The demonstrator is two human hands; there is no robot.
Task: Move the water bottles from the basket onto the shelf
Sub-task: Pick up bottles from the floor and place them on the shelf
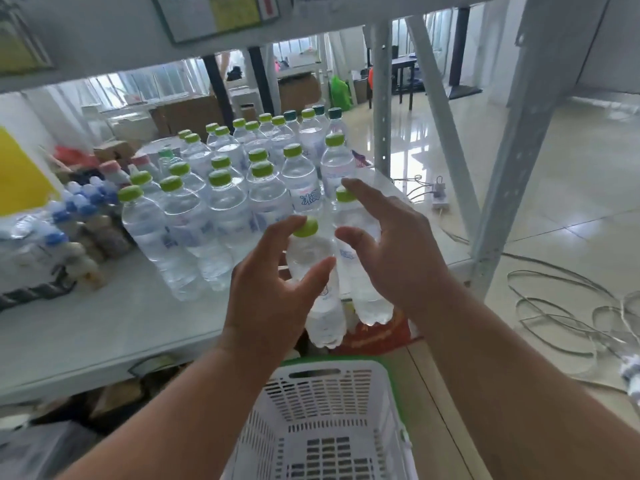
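My left hand [273,292] holds a clear water bottle [320,306] with a lime-green cap, thumb across its front and fingers behind its neck. My right hand [391,247] holds a second water bottle [363,289] the same way, just to the right. Both bottles tilt, and their bottoms hang past the front edge of the white shelf [104,327]. Several bottles [228,202] with green caps stand in rows farther back on the shelf. The white slotted basket [329,403] sits below my hands; the part I can see holds no bottles.
Small blue-capped bottles and jars [79,223] crowd the shelf's left side beside a yellow sign [20,174]. A grey shelf upright [509,188] stands at right. Cables [561,313] lie coiled on the tiled floor. A red package [377,337] lies under the shelf edge.
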